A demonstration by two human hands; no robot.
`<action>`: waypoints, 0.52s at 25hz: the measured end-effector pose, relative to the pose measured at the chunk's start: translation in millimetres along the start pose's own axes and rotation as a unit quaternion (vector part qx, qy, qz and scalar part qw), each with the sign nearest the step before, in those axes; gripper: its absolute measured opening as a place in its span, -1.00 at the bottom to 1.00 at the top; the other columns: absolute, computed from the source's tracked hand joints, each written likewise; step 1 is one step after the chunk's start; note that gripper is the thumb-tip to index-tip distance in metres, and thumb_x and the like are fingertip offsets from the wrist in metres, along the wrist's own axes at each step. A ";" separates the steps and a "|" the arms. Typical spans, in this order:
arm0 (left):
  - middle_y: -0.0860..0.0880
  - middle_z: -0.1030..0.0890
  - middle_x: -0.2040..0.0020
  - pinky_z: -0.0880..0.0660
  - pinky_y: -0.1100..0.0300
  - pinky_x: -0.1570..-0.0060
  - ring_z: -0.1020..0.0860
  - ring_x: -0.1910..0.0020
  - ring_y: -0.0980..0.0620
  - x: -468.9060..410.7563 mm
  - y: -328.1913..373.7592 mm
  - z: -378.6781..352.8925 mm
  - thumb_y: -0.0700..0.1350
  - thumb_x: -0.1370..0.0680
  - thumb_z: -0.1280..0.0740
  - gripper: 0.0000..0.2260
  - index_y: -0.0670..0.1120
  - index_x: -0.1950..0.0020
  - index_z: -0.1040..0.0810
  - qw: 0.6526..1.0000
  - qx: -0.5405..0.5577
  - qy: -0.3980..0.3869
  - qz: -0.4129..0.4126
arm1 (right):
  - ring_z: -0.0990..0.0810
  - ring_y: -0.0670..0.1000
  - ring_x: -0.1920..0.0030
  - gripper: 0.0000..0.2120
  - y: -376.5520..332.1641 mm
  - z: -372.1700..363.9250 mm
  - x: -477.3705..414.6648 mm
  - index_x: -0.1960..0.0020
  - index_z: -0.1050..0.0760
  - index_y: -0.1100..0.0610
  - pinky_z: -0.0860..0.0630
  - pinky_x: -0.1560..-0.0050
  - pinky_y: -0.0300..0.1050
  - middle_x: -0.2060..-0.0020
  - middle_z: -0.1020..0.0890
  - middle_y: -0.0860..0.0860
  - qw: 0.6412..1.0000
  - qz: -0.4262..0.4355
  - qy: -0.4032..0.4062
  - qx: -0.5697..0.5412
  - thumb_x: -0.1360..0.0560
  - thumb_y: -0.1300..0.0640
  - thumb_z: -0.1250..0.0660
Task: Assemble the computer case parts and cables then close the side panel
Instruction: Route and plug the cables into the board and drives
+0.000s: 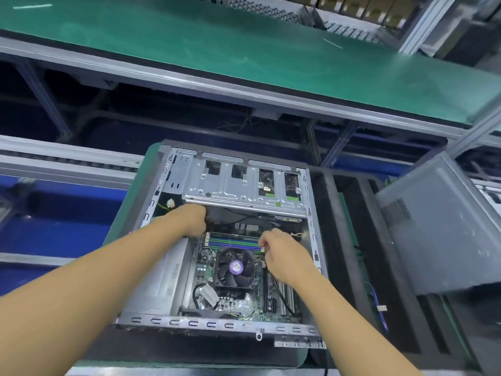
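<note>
An open computer case (311,202) lies on its side in front of me, its motherboard (233,302) and black CPU fan (235,267) exposed. A silver drive cage (233,185) spans the far end. My left hand (193,219) reaches under the near edge of the drive cage, and its fingers are hidden there. My right hand (282,253) has its fingers curled at the right end of the memory slots (233,241), pinching a small cable connector there. A black cable (283,297) runs back beneath that hand across the board.
The case rests on a green mat (127,207). The silver power supply (160,278) fills the case's left side. A grey side panel (439,229) leans at the right. A green conveyor belt (244,44) runs across behind. Blue bins (54,213) sit at the left.
</note>
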State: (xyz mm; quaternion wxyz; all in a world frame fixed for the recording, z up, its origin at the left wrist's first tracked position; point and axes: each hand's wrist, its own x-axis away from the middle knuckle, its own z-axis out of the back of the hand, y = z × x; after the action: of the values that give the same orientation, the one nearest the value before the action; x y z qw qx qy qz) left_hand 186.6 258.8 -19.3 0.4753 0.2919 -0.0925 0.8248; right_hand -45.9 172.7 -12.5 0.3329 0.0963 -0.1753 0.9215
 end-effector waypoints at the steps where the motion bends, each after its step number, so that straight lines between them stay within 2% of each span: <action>1: -0.16 -0.52 0.05 -0.42 0.14 0.19 -0.52 0.11 -0.11 -0.8 -1.2 -0.4 -0.26 -0.54 -0.22 -0.93 -0.21 0.02 -0.47 1.000 0.002 -0.021 -0.002 | -0.46 0.05 -0.21 -0.70 0.8 -1.1 -0.7 -0.28 -0.48 0.04 -0.50 -0.16 -0.01 -0.22 -0.51 -0.01 1.000 -0.007 0.005 0.012 -0.61 0.28 -0.19; 3: -0.13 -0.48 0.13 -0.37 0.17 0.30 -0.46 0.21 -0.05 -1.9 -0.5 -1.4 -0.28 -0.53 -0.20 -0.89 -0.23 -0.03 -0.46 0.998 0.001 -0.060 -0.007 | -0.40 0.09 -0.27 -0.65 1.4 -4.3 -1.2 -0.36 -0.44 0.08 -0.44 -0.25 -0.02 -0.28 -0.46 0.04 0.999 -0.035 0.009 0.037 -0.59 0.26 -0.25; 5: -0.11 -0.50 0.11 -0.39 0.18 0.30 -0.46 0.22 -0.05 -0.9 1.8 -3.1 -0.28 -0.53 -0.19 -0.83 -0.23 -0.08 -0.49 0.998 0.003 -0.063 -0.019 | -0.38 0.14 -0.31 -0.59 0.7 -8.4 -1.0 -0.42 -0.37 0.14 -0.40 -0.32 -0.01 -0.34 -0.36 0.11 0.996 -0.088 0.006 0.015 -0.59 0.25 -0.29; 7: -0.09 -0.56 0.00 -0.48 0.16 0.10 -0.52 0.10 -0.05 2.2 3.3 -2.5 -0.22 -0.55 -0.18 -0.75 -0.13 -0.18 -0.55 0.997 0.028 -0.057 -0.038 | -0.45 0.16 -0.29 -0.59 -0.6 -10.0 -2.0 -0.45 -0.32 0.19 -0.42 -0.32 -0.02 -0.37 -0.31 0.14 0.990 -0.131 -0.028 -0.040 -0.62 0.25 -0.25; 9: -0.07 -0.57 -0.03 -0.47 0.12 -0.07 -0.53 0.02 -0.05 7.2 2.9 1.1 -0.13 -0.58 -0.17 -0.79 -0.06 -0.10 -0.57 0.996 0.034 -0.062 -0.062 | -0.53 0.14 -0.20 -0.64 -0.1 -11.8 -3.2 -0.43 -0.35 0.19 -0.42 -0.30 -0.04 -0.36 -0.36 0.13 0.988 -0.125 -0.074 -0.051 -0.64 0.21 -0.21; 11: -0.08 -0.59 -0.05 -0.45 0.09 -0.09 -0.54 0.01 -0.08 13.6 3.7 6.5 -0.08 -0.60 -0.15 -0.80 -0.11 -0.01 -0.54 0.994 0.015 -0.086 -0.068 | -0.55 0.12 -0.07 -0.70 0.8 -12.9 -2.1 -0.36 -0.42 0.18 -0.46 -0.20 -0.05 -0.33 -0.41 0.11 0.989 -0.103 -0.096 -0.044 -0.65 0.18 -0.19; 13: -0.09 -0.63 -0.13 -0.51 0.04 -0.15 -0.59 -0.09 -0.10 22.6 10.7 7.4 -0.05 -0.59 -0.15 -0.74 -0.12 -0.07 -0.58 0.992 -0.039 -0.098 -0.071 | -0.55 0.14 -0.09 -0.73 0.8 -14.7 -0.8 -0.32 -0.44 0.17 -0.51 -0.14 -0.03 -0.28 -0.45 0.12 0.991 -0.096 -0.093 -0.020 -0.65 0.14 -0.19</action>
State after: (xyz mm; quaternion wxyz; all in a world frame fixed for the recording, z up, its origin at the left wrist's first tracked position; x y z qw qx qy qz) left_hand 172.1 266.5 0.9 0.5323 0.3585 -0.1500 0.7521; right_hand -46.7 177.4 -26.5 0.4036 0.1913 -0.2144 0.8687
